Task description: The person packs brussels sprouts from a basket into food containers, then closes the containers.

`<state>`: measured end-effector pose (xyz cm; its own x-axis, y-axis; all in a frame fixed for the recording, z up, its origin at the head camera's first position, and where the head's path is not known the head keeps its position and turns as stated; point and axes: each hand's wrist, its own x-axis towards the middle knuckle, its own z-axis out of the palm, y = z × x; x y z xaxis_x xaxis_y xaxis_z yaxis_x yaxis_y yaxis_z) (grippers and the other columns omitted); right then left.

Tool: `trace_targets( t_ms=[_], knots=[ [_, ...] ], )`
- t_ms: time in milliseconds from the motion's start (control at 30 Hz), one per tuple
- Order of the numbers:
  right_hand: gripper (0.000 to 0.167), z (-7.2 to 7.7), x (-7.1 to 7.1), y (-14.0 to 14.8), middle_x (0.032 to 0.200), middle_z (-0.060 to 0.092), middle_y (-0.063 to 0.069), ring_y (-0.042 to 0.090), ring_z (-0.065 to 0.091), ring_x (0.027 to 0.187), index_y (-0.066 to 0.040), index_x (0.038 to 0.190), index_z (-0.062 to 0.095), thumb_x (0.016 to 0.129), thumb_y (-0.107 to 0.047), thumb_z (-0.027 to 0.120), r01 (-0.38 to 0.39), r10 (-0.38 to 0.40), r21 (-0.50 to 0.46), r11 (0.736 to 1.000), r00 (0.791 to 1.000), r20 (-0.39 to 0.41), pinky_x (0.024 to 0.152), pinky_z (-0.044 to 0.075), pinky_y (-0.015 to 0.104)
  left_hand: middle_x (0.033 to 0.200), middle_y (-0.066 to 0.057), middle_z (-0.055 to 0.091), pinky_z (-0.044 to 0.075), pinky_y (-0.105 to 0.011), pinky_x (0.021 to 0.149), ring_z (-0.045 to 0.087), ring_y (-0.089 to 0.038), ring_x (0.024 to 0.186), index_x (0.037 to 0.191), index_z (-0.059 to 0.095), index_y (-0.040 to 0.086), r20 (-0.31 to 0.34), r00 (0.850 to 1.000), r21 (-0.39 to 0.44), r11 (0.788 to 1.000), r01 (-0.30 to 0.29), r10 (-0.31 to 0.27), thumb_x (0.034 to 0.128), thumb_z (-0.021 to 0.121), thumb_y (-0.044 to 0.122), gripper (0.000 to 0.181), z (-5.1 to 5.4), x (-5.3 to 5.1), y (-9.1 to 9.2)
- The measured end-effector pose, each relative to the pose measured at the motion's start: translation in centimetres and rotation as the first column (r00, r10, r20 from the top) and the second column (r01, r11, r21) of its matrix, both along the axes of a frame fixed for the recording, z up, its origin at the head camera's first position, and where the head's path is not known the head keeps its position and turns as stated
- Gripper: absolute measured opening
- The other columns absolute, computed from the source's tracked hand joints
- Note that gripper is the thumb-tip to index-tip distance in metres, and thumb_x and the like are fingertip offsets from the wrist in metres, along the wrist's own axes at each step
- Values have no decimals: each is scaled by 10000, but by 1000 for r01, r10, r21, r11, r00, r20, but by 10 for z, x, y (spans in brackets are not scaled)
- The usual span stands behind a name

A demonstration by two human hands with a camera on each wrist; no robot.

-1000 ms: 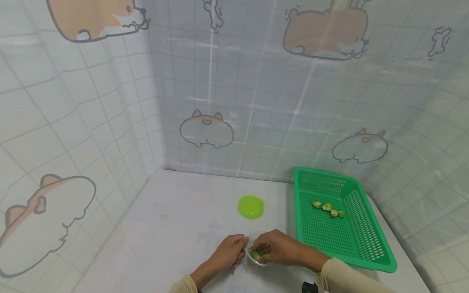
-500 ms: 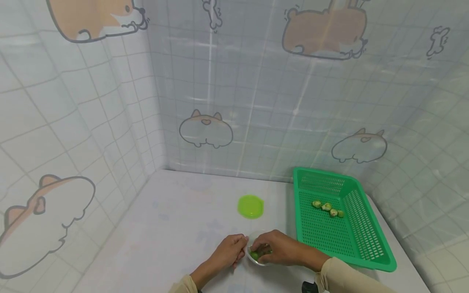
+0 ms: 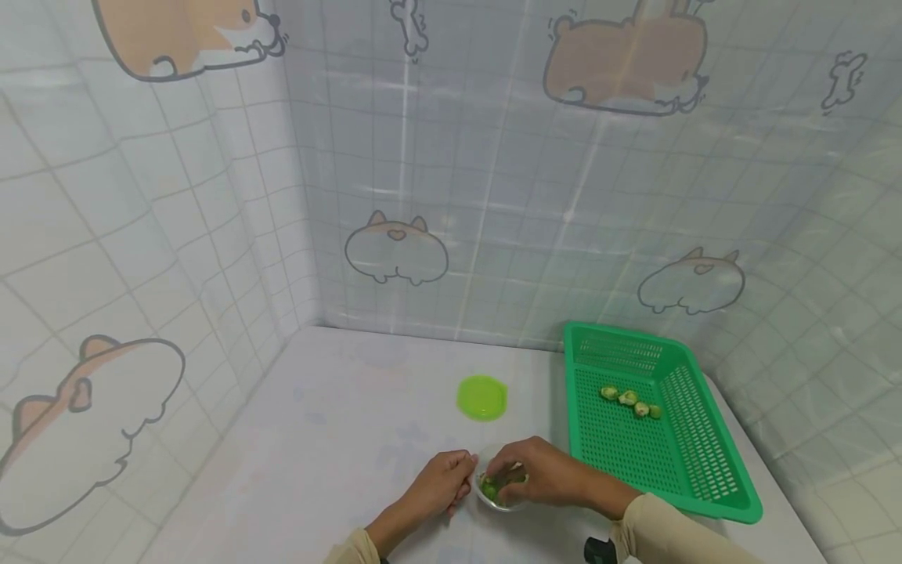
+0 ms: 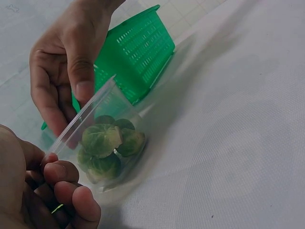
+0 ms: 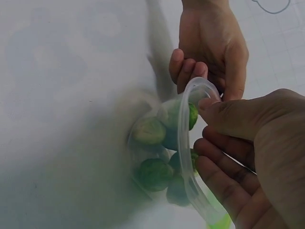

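Observation:
A clear plastic tub [image 4: 125,102] stands on the table with several Brussels sprouts [image 4: 101,140] in it. My left hand [image 3: 440,482] is at the tub's left side, its thumb and forefinger pinching the rim and the other fingers curled in. Over the tub's mouth is my right hand [image 3: 539,470], its fingers loosely bent and reaching just inside the rim. In the right wrist view its thumb [image 5: 228,114] and fingers stand apart with nothing seen between them. From the head view, the right hand covers part of the sprouts.
To the right stands a green plastic basket [image 3: 613,470] with several Brussels sprouts [image 3: 629,399] on its floor. A bright green lid [image 3: 482,398] lies on the table behind the tub. White tile-patterned sheeting [image 3: 451,172] rises around the table.
My right hand has shifted slightly up and to the right over the tub, and its fingers have spread a little. The left hand keeps its place at the rim.

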<state>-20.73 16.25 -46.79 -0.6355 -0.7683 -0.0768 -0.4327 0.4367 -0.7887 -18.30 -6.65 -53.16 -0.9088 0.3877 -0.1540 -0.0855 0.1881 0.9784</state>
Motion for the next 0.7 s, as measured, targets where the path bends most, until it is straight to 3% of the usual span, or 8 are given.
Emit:
trace_targets(
  t_ms=[367, 700],
  knots=[
    [269, 7, 0, 4, 1108, 732, 53, 208, 716, 1012, -100, 1124, 734, 864, -115, 803, 15, -16, -37, 999, 1000, -2, 862, 584, 322, 573, 51, 497, 403, -188, 390, 419, -95, 427, 743, 522, 111, 7, 1000, -4, 1000, 1, -1, 1078, 471, 328, 402, 1, -1, -1],
    [271, 13, -4, 9, 1121, 743, 28, 150, 699, 1051, -115, 1143, 740, 885, -179, 791, 35, -36, -7, 999, 998, -45, 895, 562, 275, 583, 42, 504, 408, -202, 396, 424, -102, 435, 749, 531, 105, 14, 1000, -10, 1000, -10, 10, 1076, 477, 340, 406, 1, 0, 0]
  ],
)
